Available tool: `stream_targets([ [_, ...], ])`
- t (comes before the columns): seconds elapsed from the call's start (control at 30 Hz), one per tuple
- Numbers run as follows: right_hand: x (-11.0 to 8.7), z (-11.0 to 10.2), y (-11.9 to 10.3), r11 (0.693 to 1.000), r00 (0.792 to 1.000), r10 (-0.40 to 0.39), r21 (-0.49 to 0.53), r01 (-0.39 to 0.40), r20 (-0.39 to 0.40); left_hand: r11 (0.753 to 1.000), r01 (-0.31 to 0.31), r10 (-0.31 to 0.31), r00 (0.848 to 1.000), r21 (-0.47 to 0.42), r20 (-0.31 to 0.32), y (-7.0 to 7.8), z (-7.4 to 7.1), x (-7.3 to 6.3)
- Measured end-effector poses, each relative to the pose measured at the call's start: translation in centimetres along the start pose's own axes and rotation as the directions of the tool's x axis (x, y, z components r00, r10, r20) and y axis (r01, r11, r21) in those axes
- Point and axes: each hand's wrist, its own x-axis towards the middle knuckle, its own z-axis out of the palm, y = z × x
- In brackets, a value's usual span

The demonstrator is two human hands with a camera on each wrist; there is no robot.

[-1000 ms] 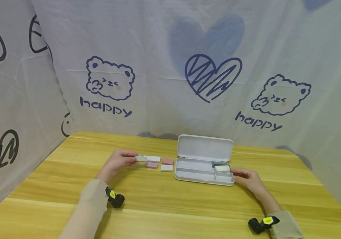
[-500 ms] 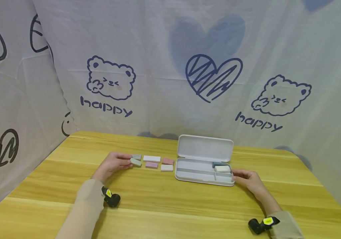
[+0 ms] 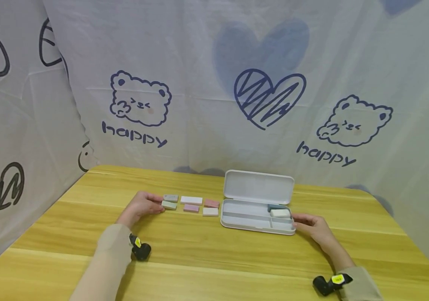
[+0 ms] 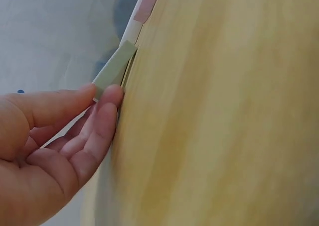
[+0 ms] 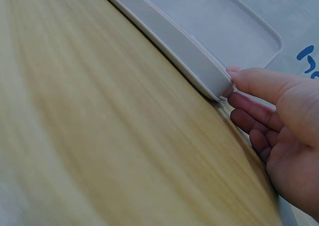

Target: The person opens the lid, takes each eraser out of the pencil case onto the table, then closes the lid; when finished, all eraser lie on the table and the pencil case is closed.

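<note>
My left hand [image 3: 139,207] pinches the left end of a pale green eraser [image 3: 169,205] between thumb and fingertip. In the left wrist view the green eraser [image 4: 115,69] looks slightly tilted. Behind it lies a grey eraser [image 3: 171,197]. At the right end of a white pencil case [image 3: 242,207], whose lid is up, my right hand [image 3: 314,226] grips the wall, thumb at the rim and fingers outside. A white eraser [image 3: 280,213] and a dark blue-grey one [image 3: 274,207] sit in the case's back compartment, at its right end.
Between the left hand and the case lie a long white eraser [image 3: 191,200], a reddish one [image 3: 211,203], a purple one [image 3: 191,208] and a short white one [image 3: 210,212]. A printed curtain [image 3: 199,138] hangs behind the wooden table [image 3: 218,259].
My left hand has moved left with the green eraser, from beside the long white eraser to in front of the grey one, uncovering the grey one. The right hand stays at the case.
</note>
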Motion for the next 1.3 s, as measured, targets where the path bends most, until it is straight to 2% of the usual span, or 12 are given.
stream_targets([
  [0.2,-0.1,0.0,-0.2,1.000,1.000,0.013,-0.017,-0.013,-0.002,0.993,0.011,-0.005,0.999,0.117,-0.050,0.3,0.3,-0.1],
  [0.37,-0.2,0.1,-0.3,1.000,1.000,0.010,-0.011,-0.010,-0.004,0.985,0.027,-0.018,0.998,0.168,-0.058,0.6,0.3,-0.3],
  [0.67,-0.1,0.0,-0.3,1.000,1.000,0.008,-0.004,-0.008,0.000,0.975,0.045,-0.033,0.998,0.216,-0.062,1.5,0.5,-1.0],
  [1.07,-0.1,0.0,-0.2,1.000,1.000,0.008,-0.006,-0.008,0.003,0.957,0.077,-0.032,0.986,0.281,-0.162,2.2,0.7,-1.1],
  [1.17,-0.1,0.0,-0.1,1.000,1.000,0.003,0.000,-0.003,0.005,0.960,0.077,-0.029,0.984,0.270,-0.175,2.3,0.8,-1.0],
  [1.3,-0.1,0.0,0.0,1.000,1.000,-0.002,0.004,0.002,0.006,0.968,0.049,-0.009,0.987,0.247,-0.161,2.5,1.3,-0.9],
])
